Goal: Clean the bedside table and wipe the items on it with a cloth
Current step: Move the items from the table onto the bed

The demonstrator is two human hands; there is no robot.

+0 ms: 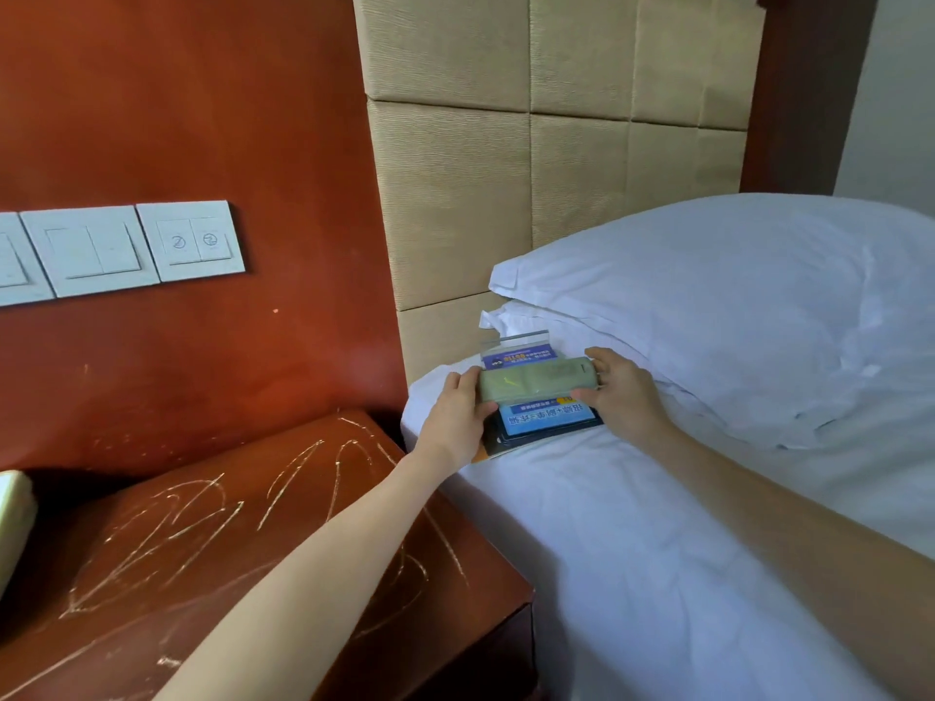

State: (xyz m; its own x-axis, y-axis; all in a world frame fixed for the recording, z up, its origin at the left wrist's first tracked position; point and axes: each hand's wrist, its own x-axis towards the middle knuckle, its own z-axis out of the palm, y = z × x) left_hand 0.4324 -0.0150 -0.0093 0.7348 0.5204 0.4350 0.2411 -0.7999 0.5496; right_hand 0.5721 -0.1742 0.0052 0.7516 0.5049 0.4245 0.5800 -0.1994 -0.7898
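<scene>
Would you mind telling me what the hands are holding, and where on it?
Both hands hold a pale remote control by its ends: the left hand at its left end, the right hand at its right end.

A white-sheeted bed (632,548) carries stacked blue cards (546,422) beside two pillows (733,296).

Two arms are being shown bare, from the fingertips back to the picture's edge. The left hand (455,422) and left forearm (313,564) are being seen at the left edge of the bed (632,574), the forearm being shown as a long, smooth shape widening toward the elbow. The right hand (625,397) and right forearm (809,538) are being seen over the bed, the forearm being cut off by the border. The nails are being blurred.
</scene>
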